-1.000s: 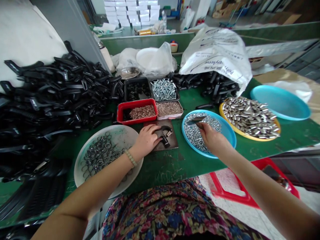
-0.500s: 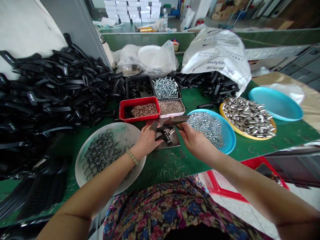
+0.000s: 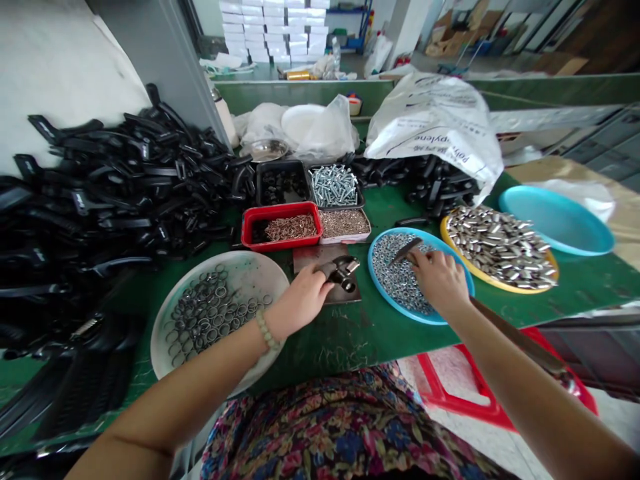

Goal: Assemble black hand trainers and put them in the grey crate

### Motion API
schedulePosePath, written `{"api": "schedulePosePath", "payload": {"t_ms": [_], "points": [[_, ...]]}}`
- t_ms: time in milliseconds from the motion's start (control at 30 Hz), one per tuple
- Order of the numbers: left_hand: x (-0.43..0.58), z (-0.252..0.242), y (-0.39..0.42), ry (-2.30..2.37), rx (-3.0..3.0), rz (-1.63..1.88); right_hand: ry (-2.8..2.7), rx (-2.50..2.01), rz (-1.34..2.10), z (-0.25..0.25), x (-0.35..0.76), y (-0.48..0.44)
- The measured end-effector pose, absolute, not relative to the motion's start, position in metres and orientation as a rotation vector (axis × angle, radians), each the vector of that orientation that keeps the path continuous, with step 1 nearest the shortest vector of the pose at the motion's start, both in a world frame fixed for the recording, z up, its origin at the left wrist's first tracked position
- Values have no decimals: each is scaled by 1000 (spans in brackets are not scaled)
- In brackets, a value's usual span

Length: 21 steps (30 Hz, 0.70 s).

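Observation:
My left hand (image 3: 300,303) is closed on a small black and metal part (image 3: 340,270) that rests on a dark metal plate (image 3: 313,255) in the middle of the green table. My right hand (image 3: 440,280) reaches over the blue dish of small silver nuts (image 3: 395,280). Its fingers are closed on a thin dark metal tool (image 3: 405,250) whose tip points into the nuts.
A white dish of metal rings (image 3: 210,310) lies left of my left hand. Behind stand a red tray (image 3: 281,227), other small trays of screws (image 3: 334,185), and a yellow dish of metal cylinders (image 3: 500,243). Black plastic handles (image 3: 110,193) are heaped at left.
My right hand, which held the dark tool over the metal plate by my left hand, has swung back right onto the blue dish of nuts. My left hand stays on the black part.

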<state>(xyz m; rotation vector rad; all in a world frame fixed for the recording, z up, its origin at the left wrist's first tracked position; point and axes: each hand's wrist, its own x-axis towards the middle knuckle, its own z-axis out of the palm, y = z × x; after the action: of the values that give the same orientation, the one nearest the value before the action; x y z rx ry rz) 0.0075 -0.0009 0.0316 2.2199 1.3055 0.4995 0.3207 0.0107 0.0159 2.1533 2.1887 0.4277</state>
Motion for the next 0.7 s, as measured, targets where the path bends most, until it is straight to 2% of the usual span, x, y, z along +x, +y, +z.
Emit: {"api": "schedulePosePath", "payload": {"t_ms": [67, 133, 300, 467, 633, 700], "points": [[9, 39, 4, 1300, 2015, 431, 2381, 2084, 445, 23, 302, 35], [8, 40, 6, 1390, 1986, 264, 2566, 1912, 282, 32, 273, 67], [-5, 39, 18, 1611, 2439, 23, 2662, 1706, 169, 33, 211, 138], [20, 53, 96, 1732, 2607, 284, 2716, 1680, 136, 25, 199, 159], [61, 45, 163, 1665, 2627, 128, 2754, 1742, 89, 34, 210, 147], [66, 39, 168, 1650, 2630, 126, 2881, 1743, -74, 34, 214, 127]]}}
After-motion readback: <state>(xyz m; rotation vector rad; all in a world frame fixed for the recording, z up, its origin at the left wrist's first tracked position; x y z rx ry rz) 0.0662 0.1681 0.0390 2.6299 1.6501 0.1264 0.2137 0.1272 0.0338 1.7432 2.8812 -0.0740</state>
